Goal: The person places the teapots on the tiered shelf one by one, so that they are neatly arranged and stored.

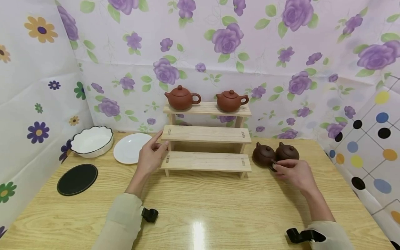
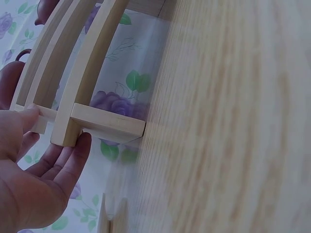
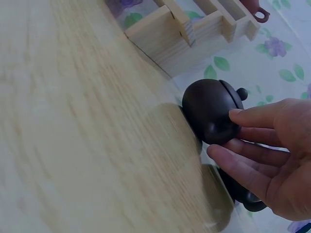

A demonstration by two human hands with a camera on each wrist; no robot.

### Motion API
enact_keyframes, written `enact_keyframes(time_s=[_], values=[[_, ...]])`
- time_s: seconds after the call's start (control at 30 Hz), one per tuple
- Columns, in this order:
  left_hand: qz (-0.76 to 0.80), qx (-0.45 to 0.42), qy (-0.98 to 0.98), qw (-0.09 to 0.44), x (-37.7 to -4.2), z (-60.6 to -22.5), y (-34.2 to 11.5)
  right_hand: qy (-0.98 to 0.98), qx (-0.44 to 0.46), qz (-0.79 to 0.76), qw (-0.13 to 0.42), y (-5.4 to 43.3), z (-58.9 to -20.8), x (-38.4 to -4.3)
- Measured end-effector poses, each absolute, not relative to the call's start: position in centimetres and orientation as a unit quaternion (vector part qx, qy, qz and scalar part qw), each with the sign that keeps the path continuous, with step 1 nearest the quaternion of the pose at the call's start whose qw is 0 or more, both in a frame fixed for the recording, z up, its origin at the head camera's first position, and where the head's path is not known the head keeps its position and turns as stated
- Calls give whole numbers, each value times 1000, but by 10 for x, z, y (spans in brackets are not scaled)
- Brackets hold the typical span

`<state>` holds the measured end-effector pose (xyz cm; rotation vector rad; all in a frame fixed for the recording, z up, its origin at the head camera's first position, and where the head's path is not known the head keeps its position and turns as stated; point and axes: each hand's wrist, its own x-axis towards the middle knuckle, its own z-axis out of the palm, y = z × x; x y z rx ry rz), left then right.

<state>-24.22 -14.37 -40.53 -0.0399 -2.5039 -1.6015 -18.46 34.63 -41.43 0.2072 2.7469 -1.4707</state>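
Two dark teapots [image 1: 263, 155] sit close together on the tabletop [image 1: 200, 198], right of centre in the head view. The left-hand one lies just up and left of the right hand [image 1: 297, 174], whose fingers pinch its handle [image 1: 273, 166]. Its long axis slants from the spout near the top to the handle at lower right. The wooden stand [image 1: 206, 161] is beside it, farther left; its left end is gripped by the left hand [image 1: 150, 154], well apart from both pots. Red teapots [image 1: 182, 100] top the stand.

The left wrist view shows fingertips against a shelf end, largely hidden from the head camera.

The right wrist view shows thumb and fingers spread around the handle side, with the second dark pot partly hidden behind them at lower right.
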Motion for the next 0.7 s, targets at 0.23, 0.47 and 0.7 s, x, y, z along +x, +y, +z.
enact_keyframes(time_s=[0.23,0.47,0.7], values=[[-540,-13,-838,83,-241,-404,-143,878,70,-474,1,344,-418,-186],[-538,-17,-838,87,-241,-404,-143,873,69,-483,-7,343,-421,-187],[-538,-13,-839,84,-241,-404,-143,878,81,-471,-19,341,-420,-187]])
